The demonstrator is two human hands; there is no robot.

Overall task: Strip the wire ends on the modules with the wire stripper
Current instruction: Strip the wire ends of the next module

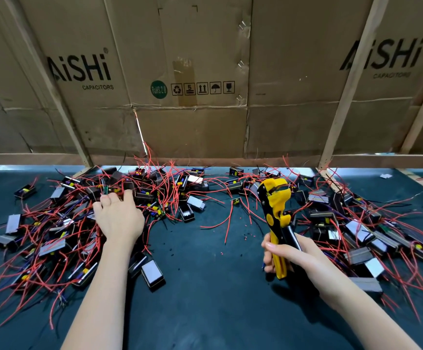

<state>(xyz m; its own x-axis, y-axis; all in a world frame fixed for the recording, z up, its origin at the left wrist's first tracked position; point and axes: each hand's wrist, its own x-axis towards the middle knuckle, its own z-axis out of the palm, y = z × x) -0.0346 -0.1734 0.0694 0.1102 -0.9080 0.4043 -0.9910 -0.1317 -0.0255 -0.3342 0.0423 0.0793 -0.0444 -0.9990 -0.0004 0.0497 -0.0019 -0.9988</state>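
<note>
The flattened cardboard box (pixel 79 79) at the left back reads "AiSHi" with "CAPACITORS" beneath. The cardboard panel (pixel 382 72) at the right carries the same "AiSHi CAPACITORS" print. Between them a green round mark (pixel 159 89) says "RoHS 2.0", and beside it a row of handling symbols (pixel 203 88) includes the number "5"

Left hand (pixel 117 218) reaches forward, fingers curled; right hand (pixel 285 256) grips upright.
</note>
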